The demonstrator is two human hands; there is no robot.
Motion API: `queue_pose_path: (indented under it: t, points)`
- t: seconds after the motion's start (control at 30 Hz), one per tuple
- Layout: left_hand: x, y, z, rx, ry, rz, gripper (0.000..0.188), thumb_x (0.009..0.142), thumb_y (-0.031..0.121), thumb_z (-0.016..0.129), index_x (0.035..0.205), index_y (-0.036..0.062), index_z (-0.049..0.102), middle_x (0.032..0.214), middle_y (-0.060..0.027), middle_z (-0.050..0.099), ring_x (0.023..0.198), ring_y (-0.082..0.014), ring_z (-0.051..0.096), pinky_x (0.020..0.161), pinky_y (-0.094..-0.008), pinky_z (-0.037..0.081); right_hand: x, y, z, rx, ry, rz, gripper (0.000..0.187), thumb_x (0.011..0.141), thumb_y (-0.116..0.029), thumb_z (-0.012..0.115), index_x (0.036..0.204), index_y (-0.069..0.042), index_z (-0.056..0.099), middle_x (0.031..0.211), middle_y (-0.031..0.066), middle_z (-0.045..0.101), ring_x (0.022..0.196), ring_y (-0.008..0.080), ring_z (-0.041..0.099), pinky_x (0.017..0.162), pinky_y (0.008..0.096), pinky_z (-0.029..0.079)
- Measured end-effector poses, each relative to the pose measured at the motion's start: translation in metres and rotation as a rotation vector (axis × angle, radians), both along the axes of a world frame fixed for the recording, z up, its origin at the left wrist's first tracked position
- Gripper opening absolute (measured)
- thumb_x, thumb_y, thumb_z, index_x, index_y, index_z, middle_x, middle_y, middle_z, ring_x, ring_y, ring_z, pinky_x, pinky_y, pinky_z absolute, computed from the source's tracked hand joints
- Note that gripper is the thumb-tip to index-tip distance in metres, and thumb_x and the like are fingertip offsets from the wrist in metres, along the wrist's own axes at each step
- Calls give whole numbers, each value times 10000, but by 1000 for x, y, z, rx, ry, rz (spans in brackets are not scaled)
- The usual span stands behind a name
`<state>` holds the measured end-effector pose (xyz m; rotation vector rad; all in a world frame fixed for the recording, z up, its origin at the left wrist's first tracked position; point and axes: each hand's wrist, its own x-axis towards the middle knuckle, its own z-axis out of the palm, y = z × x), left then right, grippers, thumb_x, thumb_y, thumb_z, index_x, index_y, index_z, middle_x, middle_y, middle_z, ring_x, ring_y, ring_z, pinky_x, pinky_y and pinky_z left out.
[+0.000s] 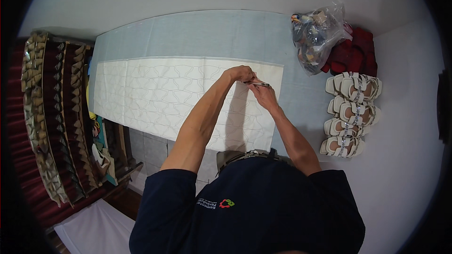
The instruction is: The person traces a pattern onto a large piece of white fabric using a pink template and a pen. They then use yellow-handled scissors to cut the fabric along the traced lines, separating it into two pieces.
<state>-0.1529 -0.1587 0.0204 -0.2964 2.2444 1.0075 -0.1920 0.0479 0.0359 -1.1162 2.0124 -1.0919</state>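
Note:
My left hand (pixel 240 73) and my right hand (pixel 264 96) meet above the far right part of a white sheet (pixel 141 82). Rows of curved outlines, repeated side by side, cover most of this sheet. A slim, pen-like thing (pixel 262 84), dark and silvery, lies across the fingers of my right hand, which are closed on it. My left fingers are bent shut right beside its other end. What they pinch, if anything, is hidden. Beneath the white sheet lies a pale blue-grey cover (pixel 188 33) on the table.
White sandals (pixel 351 115) with glittery straps stand stacked along the right. Behind them are a clear plastic bag (pixel 313 37) of mixed items and a dark red cloth bundle (pixel 353 54). Racks of shoe-like pieces (pixel 40 103) line the left. White cloth (pixel 96 228) hangs at lower left.

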Motion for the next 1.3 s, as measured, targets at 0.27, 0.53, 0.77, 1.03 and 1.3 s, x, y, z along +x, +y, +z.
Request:
queue_pose_path:
  t: [0.27,0.53,0.77,1.03,1.3]
  points:
    - [13,1,-9,75,147,84,271,886,162,586,1027,56,792,981,-183,767,915,-325,707,829,-441,541,-17,13,17,35,271,50,331,1045,-423,575,1177,-162,731,1090,94,760,981,358,714,861,472,579]
    - [18,16,15,41,294,4,210,987,292,625,998,186,806,984,-118,757,954,-347,671,872,-431,535,-48,35,34,77,145,52,318,1072,-332,542,1118,-70,717,1033,148,741,941,400,692,838,483,549]
    - [33,22,1,-151,450,-103,212,975,290,628,1066,238,813,977,-110,743,1031,-334,626,943,-425,526,-55,33,41,71,58,79,348,1061,-296,566,1129,13,710,999,165,740,905,332,689,832,404,531]
    - [36,32,0,-207,468,-93,407,901,36,585,1177,241,803,958,-148,724,985,-335,598,947,-440,521,-58,35,35,70,18,25,317,1053,-261,573,1057,28,704,894,151,715,794,292,663,765,388,516]
    - [54,45,-3,-226,460,36,460,799,66,637,1215,195,785,1172,-190,685,1187,-363,544,983,-458,485,-56,47,32,50,-179,-171,310,1026,-240,579,1018,55,674,848,146,691,817,244,671,783,361,511]
